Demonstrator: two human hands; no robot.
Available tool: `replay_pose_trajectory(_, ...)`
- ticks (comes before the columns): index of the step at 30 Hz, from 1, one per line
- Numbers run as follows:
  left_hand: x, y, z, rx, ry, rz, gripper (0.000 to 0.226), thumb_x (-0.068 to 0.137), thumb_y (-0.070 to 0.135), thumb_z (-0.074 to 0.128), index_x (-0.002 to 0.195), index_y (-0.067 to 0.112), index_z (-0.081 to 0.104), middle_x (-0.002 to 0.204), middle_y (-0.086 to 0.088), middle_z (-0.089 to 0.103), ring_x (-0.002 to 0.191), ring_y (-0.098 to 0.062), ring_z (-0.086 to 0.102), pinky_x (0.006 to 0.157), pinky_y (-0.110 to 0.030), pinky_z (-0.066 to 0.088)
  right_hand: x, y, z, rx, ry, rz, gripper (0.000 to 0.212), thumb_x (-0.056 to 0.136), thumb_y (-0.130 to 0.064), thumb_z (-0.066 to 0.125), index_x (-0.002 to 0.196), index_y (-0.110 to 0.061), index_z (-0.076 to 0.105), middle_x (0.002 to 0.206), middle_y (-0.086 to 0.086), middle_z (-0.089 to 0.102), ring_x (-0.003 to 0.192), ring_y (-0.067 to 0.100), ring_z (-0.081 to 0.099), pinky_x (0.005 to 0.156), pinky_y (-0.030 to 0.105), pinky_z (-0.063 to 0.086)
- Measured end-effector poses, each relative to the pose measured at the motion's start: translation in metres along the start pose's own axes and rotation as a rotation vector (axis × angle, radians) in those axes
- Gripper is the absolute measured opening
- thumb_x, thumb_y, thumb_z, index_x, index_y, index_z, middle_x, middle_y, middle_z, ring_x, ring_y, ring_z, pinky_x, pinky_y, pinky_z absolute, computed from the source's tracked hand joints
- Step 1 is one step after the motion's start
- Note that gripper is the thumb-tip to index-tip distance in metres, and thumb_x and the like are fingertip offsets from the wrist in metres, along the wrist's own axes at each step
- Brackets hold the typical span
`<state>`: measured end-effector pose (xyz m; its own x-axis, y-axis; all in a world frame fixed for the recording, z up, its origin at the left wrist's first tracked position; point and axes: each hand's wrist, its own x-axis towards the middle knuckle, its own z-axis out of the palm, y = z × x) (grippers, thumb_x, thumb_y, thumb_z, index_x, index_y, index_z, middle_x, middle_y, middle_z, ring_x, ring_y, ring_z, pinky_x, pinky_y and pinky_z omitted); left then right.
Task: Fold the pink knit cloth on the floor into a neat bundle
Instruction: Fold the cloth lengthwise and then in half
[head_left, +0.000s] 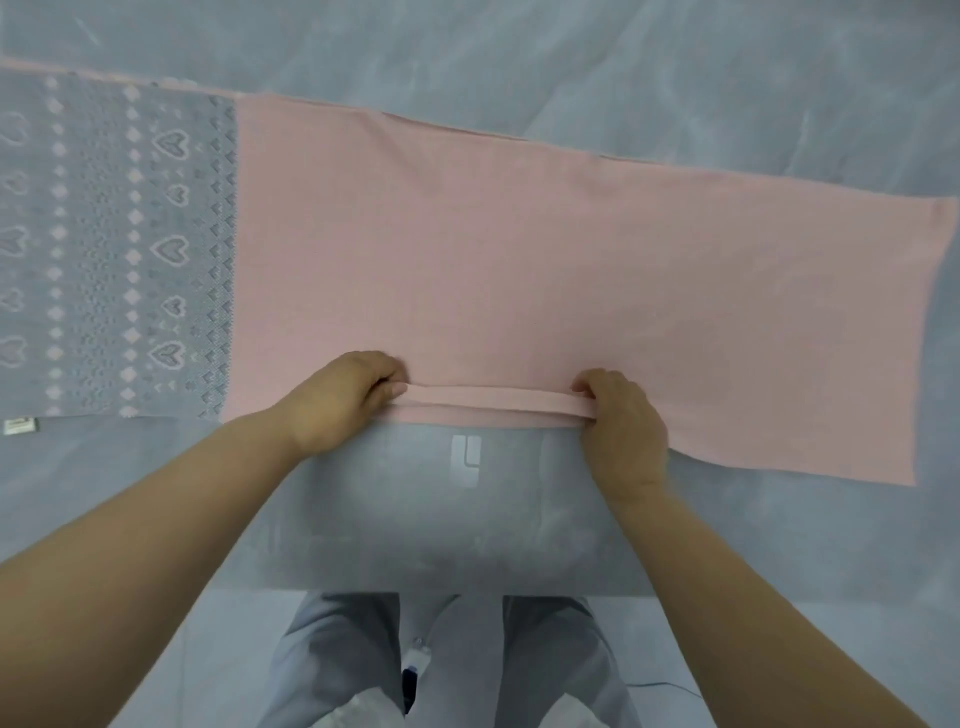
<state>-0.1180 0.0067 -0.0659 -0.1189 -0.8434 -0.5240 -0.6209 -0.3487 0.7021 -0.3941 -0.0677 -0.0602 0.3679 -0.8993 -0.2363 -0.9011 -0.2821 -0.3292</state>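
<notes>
Nearest me, both my grips are closed on the near edge of the pink knit cloth (519, 249), which lies spread flat on the floor (779, 545). My left hand (343, 397) and right hand (621, 415) each pinch a narrow turned-up strip of that hem, well apart from one another. To fold well, I judge I should lift both hands level and together, carry the edge straight toward the far edge, and keep the strip taut so no ripple forms. Farther left, the grey patterned end (114, 249) lies flat; it should stay undisturbed.
</notes>
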Motion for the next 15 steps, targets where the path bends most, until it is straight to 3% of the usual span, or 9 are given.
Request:
replay_pose_trajectory(2, -0.004, 0.003, 0.005, 0.018, 0.083, -0.023, 0.021, 0.091, 0.023, 0.047, 0.071, 0.029, 0.045, 0.069, 0.007, 0.051, 0.066, -0.012, 0.047, 0.063, -0.028, 0.036, -0.001, 0.008, -0.006, 0.061, -0.077, 0.035, 0.033, 0.063, -0.007, 0.037, 0.085, -0.010, 0.062, 0.076, 0.014, 0.064, 0.071, 0.034, 0.060, 0.058, 0.033, 0.046)
replay_pose_trajectory(4, -0.009, 0.000, 0.011, 0.089, 0.107, -0.035, 0.007, 0.086, 0.017, 0.057, 0.092, 0.018, 0.054, 0.089, -0.002, 0.059, 0.080, -0.022, 0.053, 0.074, -0.031, 0.040, -0.004, 0.016, -0.011, 0.128, -0.178, 0.039, 0.031, 0.067, -0.011, 0.039, 0.086, -0.009, 0.063, 0.084, 0.015, 0.067, 0.080, 0.033, 0.061, 0.066, 0.032, 0.043)
replay_pose_trajectory(5, -0.012, -0.001, 0.015, 0.145, 0.116, -0.017, 0.020, 0.083, 0.011, 0.059, 0.102, 0.016, 0.053, 0.099, -0.006, 0.059, 0.090, -0.025, 0.053, 0.080, -0.027, 0.038, -0.005, 0.020, -0.012, 0.144, -0.201, 0.051, 0.029, 0.071, -0.012, 0.039, 0.088, -0.010, 0.063, 0.087, 0.014, 0.068, 0.082, 0.032, 0.060, 0.068, 0.031, 0.041)
replay_pose_trajectory(6, -0.015, -0.003, 0.018, 0.192, 0.129, 0.025, 0.028, 0.080, 0.007, 0.055, 0.105, 0.018, 0.050, 0.104, -0.010, 0.058, 0.094, -0.028, 0.052, 0.081, -0.023, 0.034, -0.007, 0.022, -0.014, 0.160, -0.189, 0.081, 0.025, 0.076, -0.012, 0.042, 0.091, -0.009, 0.062, 0.088, 0.012, 0.067, 0.083, 0.031, 0.060, 0.067, 0.030, 0.038)
replay_pose_trajectory(8, -0.018, 0.003, 0.018, 0.165, 0.211, 0.092, 0.022, 0.074, 0.012, 0.043, 0.092, 0.025, 0.041, 0.102, -0.013, 0.059, 0.091, -0.029, 0.053, 0.075, -0.024, 0.034, -0.008, 0.024, -0.020, 0.235, -0.064, 0.129, 0.019, 0.080, -0.006, 0.044, 0.093, -0.006, 0.058, 0.084, 0.011, 0.061, 0.080, 0.028, 0.056, 0.066, 0.027, 0.034)
replay_pose_trajectory(10, -0.018, 0.006, 0.017, 0.070, 0.304, 0.121, 0.012, 0.073, 0.019, 0.034, 0.081, 0.025, 0.039, 0.102, -0.008, 0.061, 0.088, -0.021, 0.051, 0.075, -0.024, 0.037, -0.006, 0.026, -0.020, 0.316, 0.060, 0.066, 0.024, 0.075, -0.007, 0.037, 0.086, -0.002, 0.057, 0.085, 0.014, 0.056, 0.078, 0.020, 0.050, 0.068, 0.020, 0.033)
replay_pose_trajectory(13, -0.013, 0.001, 0.017, 0.006, 0.343, 0.128, 0.027, 0.071, 0.020, 0.029, 0.089, 0.025, 0.048, 0.106, 0.029, 0.055, 0.086, -0.010, 0.051, 0.080, -0.017, 0.041, -0.001, 0.032, -0.015, 0.306, 0.050, -0.016, 0.036, 0.070, -0.013, 0.033, 0.081, 0.000, 0.064, 0.093, 0.015, 0.056, 0.082, 0.019, 0.050, 0.074, 0.024, 0.038)
replay_pose_trajectory(15, -0.009, -0.002, 0.017, 0.055, 0.312, 0.153, 0.035, 0.071, 0.018, 0.029, 0.094, 0.025, 0.054, 0.105, 0.023, 0.057, 0.090, -0.019, 0.054, 0.083, -0.024, 0.043, 0.000, 0.034, -0.010, 0.223, -0.009, -0.093, 0.033, 0.073, -0.019, 0.041, 0.086, -0.005, 0.068, 0.099, 0.019, 0.058, 0.087, 0.020, 0.047, 0.079, 0.025, 0.037)
